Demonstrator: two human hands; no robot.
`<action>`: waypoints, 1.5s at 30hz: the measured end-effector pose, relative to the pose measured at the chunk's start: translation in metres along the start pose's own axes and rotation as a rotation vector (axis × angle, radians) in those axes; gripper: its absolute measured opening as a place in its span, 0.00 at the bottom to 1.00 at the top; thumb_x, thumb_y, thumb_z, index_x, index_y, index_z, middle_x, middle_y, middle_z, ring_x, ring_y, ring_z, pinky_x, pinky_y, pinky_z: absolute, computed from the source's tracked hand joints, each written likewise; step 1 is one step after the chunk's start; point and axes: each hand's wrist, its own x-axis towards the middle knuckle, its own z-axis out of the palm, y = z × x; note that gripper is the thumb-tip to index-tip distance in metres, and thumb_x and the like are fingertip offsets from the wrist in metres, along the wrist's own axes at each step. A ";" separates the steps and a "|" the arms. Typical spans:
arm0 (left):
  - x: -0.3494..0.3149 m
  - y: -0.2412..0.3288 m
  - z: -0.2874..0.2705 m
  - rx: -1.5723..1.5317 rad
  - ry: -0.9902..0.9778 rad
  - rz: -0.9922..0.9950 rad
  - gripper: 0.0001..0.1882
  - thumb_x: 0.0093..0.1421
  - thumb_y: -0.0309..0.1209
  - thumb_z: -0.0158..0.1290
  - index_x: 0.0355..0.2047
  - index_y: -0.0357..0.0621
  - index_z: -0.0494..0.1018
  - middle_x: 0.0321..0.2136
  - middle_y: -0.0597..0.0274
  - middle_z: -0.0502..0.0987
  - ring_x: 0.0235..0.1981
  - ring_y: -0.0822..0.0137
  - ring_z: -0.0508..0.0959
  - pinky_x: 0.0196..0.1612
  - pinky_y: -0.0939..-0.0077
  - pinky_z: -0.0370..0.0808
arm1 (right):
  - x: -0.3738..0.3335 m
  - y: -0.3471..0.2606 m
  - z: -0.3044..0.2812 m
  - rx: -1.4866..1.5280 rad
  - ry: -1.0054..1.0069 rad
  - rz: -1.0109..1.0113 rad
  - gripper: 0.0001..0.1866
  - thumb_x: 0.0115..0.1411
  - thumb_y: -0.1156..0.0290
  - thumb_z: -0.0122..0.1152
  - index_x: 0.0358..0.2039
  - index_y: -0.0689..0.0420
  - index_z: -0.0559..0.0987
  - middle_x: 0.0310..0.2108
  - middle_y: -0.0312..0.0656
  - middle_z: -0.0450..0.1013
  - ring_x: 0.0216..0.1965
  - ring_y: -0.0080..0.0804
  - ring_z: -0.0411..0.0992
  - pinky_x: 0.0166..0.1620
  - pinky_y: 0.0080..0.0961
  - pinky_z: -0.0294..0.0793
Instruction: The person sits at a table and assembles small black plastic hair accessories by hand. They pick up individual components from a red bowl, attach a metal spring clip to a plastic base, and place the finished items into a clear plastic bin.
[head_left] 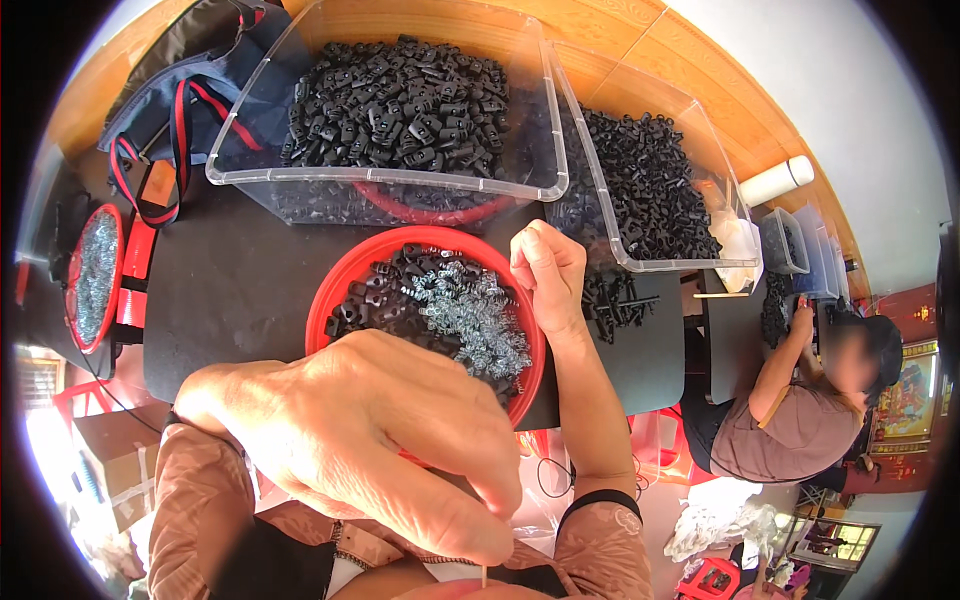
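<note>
My left hand [370,430] is raised close in front of me, its fingers pinched. A thin pale stick, like a toothpick [485,576], shows at its fingertips. Closed in a fist, my right hand [550,270] is at the right rim of a round red basin [335,285]; what it holds, if anything, is hidden. Inside the basin are small black plastic pieces [352,312] with holes and a heap of silvery coil springs [470,315]. The left hand covers part of the basin's near side.
Behind the basin stand two clear bins [390,185] [690,264] of black plastic parts. Loose black parts [615,300] lie right of my fist. Another red basin [122,250] of springs is far left, near a blue bag [210,120]. A co-worker [790,420] sits at right.
</note>
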 end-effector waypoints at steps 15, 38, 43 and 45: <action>-0.006 -0.009 0.013 0.286 0.228 0.333 0.11 0.56 0.25 0.55 0.18 0.53 0.77 0.19 0.75 0.76 0.27 0.76 0.80 0.36 0.79 0.68 | 0.001 0.002 0.002 0.085 -0.029 0.009 0.17 0.69 0.65 0.57 0.22 0.57 0.72 0.21 0.26 0.64 0.21 0.10 0.55 0.24 0.13 0.52; -0.007 -0.008 -0.015 0.048 -0.020 0.143 0.08 0.60 0.25 0.57 0.26 0.48 0.84 0.24 0.67 0.81 0.23 0.75 0.78 0.25 0.85 0.62 | 0.000 -0.001 0.002 0.084 -0.030 0.076 0.16 0.68 0.66 0.59 0.22 0.56 0.72 0.18 0.24 0.62 0.20 0.09 0.55 0.24 0.13 0.51; -0.001 0.002 -0.024 0.082 -0.160 0.107 0.11 0.61 0.23 0.54 0.28 0.49 0.85 0.26 0.67 0.82 0.23 0.78 0.78 0.25 0.87 0.65 | 0.001 0.001 0.001 0.045 -0.025 0.068 0.16 0.66 0.65 0.61 0.22 0.57 0.74 0.19 0.24 0.64 0.22 0.10 0.57 0.26 0.14 0.53; -0.003 0.005 -0.019 0.087 -0.146 0.126 0.10 0.61 0.23 0.54 0.28 0.49 0.85 0.27 0.66 0.82 0.23 0.78 0.79 0.26 0.88 0.65 | 0.001 0.001 0.002 0.016 -0.004 0.067 0.18 0.66 0.63 0.61 0.21 0.57 0.74 0.18 0.24 0.64 0.22 0.10 0.57 0.26 0.15 0.54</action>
